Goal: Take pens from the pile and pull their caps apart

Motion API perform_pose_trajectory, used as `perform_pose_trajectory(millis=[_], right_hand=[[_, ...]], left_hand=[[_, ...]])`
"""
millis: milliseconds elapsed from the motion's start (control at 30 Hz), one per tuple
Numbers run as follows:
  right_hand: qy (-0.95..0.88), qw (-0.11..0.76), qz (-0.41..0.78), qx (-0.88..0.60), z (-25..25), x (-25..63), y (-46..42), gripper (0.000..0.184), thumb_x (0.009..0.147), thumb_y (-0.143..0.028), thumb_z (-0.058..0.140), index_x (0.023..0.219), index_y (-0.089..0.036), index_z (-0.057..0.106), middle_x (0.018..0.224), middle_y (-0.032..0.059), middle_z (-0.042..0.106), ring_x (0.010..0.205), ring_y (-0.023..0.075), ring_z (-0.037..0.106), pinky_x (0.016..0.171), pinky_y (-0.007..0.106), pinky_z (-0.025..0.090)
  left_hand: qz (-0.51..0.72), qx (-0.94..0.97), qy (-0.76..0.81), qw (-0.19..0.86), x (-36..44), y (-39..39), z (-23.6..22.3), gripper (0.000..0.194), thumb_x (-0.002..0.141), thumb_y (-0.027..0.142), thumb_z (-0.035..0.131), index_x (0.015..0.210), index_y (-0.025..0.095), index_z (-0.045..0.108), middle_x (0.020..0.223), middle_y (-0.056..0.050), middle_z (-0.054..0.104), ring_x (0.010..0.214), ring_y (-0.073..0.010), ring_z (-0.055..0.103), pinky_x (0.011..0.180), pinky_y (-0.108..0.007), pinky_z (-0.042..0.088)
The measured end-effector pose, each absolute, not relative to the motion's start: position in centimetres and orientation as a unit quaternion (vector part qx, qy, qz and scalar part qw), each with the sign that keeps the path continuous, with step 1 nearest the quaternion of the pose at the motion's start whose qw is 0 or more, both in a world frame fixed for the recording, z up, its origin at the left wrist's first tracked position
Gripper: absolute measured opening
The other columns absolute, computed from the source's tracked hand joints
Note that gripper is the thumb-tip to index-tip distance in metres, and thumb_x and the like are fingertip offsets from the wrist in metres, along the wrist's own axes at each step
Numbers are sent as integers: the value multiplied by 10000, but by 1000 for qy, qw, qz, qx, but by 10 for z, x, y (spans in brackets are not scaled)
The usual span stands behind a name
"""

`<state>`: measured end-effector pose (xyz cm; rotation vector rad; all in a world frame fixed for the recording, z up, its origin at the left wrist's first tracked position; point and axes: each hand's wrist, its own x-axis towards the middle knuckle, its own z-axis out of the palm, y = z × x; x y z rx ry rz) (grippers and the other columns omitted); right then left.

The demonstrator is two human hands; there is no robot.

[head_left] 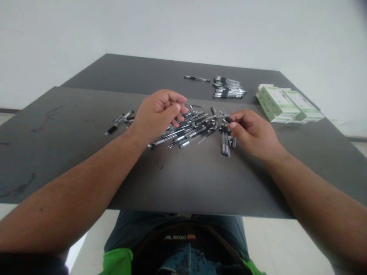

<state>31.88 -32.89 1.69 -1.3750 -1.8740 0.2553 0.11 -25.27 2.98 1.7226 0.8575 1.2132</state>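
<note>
My left hand [163, 114] hovers over the left part of a heap of clear pen barrels and pen parts [189, 130]. Its fingers are loosely bent and apart, and I see nothing held in them. At the heap's right edge my right hand [252, 131] pinches a pen part with a black grip [228, 118], its narrow tip pointing up and left. Just below those fingertips lie a few pen pieces with black grips [225, 141], side by side. The left hand and wrist hide part of the heap.
Farther back lies a bundle of pens [229, 88], with a single pen [197, 78] to its left. Green and white boxes [282, 103] stand at the right. Some loose pens [119, 122] lie left of my left wrist. The dark table [186, 179] ends near my lap.
</note>
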Motion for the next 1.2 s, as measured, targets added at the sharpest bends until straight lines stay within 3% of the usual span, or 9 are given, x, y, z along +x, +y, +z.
perform_pose_trajectory(millis=[33, 133, 233, 333, 533, 800, 1200], right_hand=[[-738, 388, 100, -543, 17, 319, -329, 279, 1061, -565, 730, 1048, -288, 758, 884, 55, 783, 800, 278, 734, 753, 416, 546], [-739, 380, 103, -547, 17, 320, -330, 259, 1059, -540, 723, 1073, -285, 768, 906, 61, 788, 813, 282, 739, 760, 421, 547], [-739, 377, 108, -548, 17, 320, -330, 241, 1055, -514, 725, 1086, -280, 770, 895, 58, 786, 796, 278, 735, 754, 419, 545], [-739, 375, 104, -549, 18, 320, -330, 219, 1049, -492, 732, 1076, -278, 768, 878, 53, 781, 778, 272, 731, 749, 415, 543], [-744, 369, 100, -549, 16, 322, -329, 228, 1048, -493, 731, 1089, -273, 775, 907, 61, 800, 792, 277, 739, 762, 420, 554], [-743, 365, 92, -554, 14, 323, -329, 287, 1059, -551, 726, 1104, -274, 786, 900, 61, 801, 806, 282, 740, 773, 423, 563], [-744, 364, 105, -551, 14, 324, -329, 336, 1069, -611, 722, 1107, -284, 788, 905, 57, 796, 796, 280, 739, 760, 425, 560]], left_hand=[[480, 694, 344, 412, 1, -254, 31, 71, 1021, 254, 733, 1019, 198, 777, 880, -47, 835, 664, -135, 760, 576, -220, 629], [472, 696, 347, 415, 1, -255, 33, 218, 1096, 287, 654, 906, 199, 716, 717, -11, 735, 567, -114, 693, 530, -206, 580], [486, 669, 357, 434, 4, -254, 31, 129, 997, 129, 627, 963, 220, 712, 787, 2, 748, 581, -109, 695, 530, -204, 580], [498, 664, 377, 411, 5, -251, 27, 206, 889, 46, 657, 975, 226, 706, 873, 2, 777, 592, -102, 701, 527, -198, 580], [498, 684, 381, 373, 5, -251, 28, 53, 972, 171, 729, 959, 219, 713, 828, 8, 748, 584, -97, 682, 513, -191, 575], [506, 667, 386, 388, 6, -257, 33, 249, 871, -10, 606, 914, 207, 719, 843, 6, 790, 582, -79, 680, 517, -159, 565], [509, 679, 375, 373, 6, -254, 29, 90, 974, 125, 728, 953, 212, 735, 817, 10, 749, 578, -93, 671, 499, -181, 563]])
